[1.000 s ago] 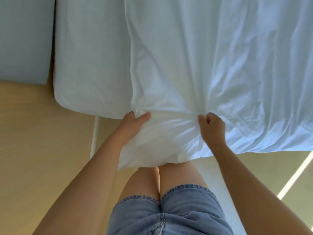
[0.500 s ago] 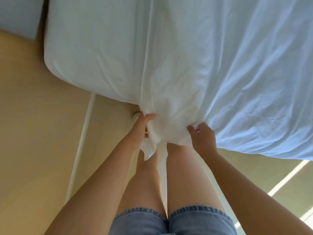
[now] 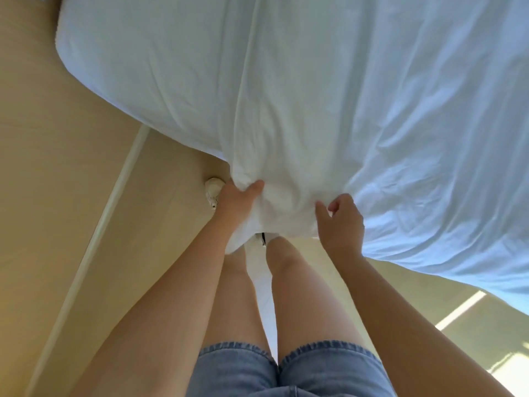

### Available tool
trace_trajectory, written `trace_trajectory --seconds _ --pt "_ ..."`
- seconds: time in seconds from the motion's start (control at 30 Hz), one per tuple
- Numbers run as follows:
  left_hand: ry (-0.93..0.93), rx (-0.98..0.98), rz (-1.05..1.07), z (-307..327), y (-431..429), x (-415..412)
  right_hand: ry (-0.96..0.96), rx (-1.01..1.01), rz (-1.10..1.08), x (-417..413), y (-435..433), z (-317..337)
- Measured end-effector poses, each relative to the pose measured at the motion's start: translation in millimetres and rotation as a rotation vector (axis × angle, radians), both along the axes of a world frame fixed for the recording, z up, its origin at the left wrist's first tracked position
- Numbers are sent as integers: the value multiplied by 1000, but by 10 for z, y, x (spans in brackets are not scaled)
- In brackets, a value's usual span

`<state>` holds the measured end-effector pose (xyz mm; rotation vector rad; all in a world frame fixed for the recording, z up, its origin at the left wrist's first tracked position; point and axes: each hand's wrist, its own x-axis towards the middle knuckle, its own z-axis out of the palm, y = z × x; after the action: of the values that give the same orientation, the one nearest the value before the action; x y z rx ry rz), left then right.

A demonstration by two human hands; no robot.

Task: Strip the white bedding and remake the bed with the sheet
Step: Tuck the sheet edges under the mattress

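A: Head view. Hands?
B: The left hand (image 3: 237,199) grips the sheet (image 3: 286,124) hem, thumb on top. The right hand (image 3: 340,222) pinches it with curled fingers.
A: Sheet's place?
B: Draped over the bed (image 3: 128,67) corner, bunched at the knees.
A: Progress?
B: Likely midway: the sheet is on, but wrinkled and untucked.

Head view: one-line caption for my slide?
Left hand and right hand grip the white sheet bunched at the mattress corner.
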<state>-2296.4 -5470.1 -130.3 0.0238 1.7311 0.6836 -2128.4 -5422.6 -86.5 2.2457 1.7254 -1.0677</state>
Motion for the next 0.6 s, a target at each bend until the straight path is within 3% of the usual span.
trace_trajectory --seconds 0.1,0.2,0.27,0.33,0.4,0.47,0.5,0.53,0.6 --pt "160 23 -12 180 -74 50 234 68 123 -356 64 158" --pt "282 195 -91 569 -199 80 326 -250 177 -735 130 342" --pt "217 311 -235 762 -252 113 336 -358 118 -876 195 387" --pt "16 334 -291 863 -280 159 336 -310 56 -921 290 391" --pt "-200 333 -68 865 -290 145 313 -239 53 -872 361 386" --pt "-122 268 189 727 -281 91 310 -186 90 -761 383 393" --pt "-34 213 207 619 -282 72 313 -159 106 -685 381 409" --pt "4 153 144 526 -269 83 315 -130 110 -604 374 428" --pt "-105 118 16 439 -212 210 329 -82 89 -462 369 467"
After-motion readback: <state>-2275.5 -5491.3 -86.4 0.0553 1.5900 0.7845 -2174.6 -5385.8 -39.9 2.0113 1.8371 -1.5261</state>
